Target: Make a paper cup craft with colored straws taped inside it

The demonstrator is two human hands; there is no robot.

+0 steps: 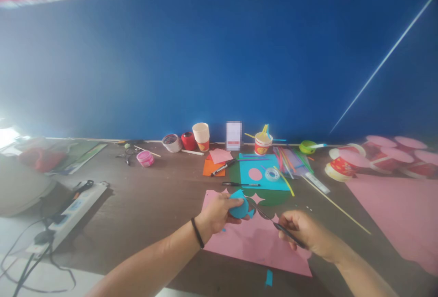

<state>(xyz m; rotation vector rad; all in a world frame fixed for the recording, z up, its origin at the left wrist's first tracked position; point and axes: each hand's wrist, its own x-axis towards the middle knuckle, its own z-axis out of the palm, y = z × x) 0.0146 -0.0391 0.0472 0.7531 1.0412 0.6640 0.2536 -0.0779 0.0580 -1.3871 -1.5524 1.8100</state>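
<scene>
My left hand [221, 210] pinches a rounded piece of blue paper [239, 208] between thumb and fingers. In my right hand [297, 228] is a pair of scissors [263, 212] with dark handles, its blades pointing left and reaching the right edge of the blue paper. A small blue scrap hangs beside the blades. Below both hands lies a pink sheet [249, 251] with curved cut-outs along its far edge. Another blue scrap [269, 278] rests at the table's near edge.
Behind are a blue sheet [246, 174] with a pink circle [255, 174] and a tape roll [272, 174], pens [241, 184], a paper cup of strips [263, 144] and a stacked cup [201, 136]. Several cups with pink discs [352, 158] stand right. A power strip [73, 215] lies left.
</scene>
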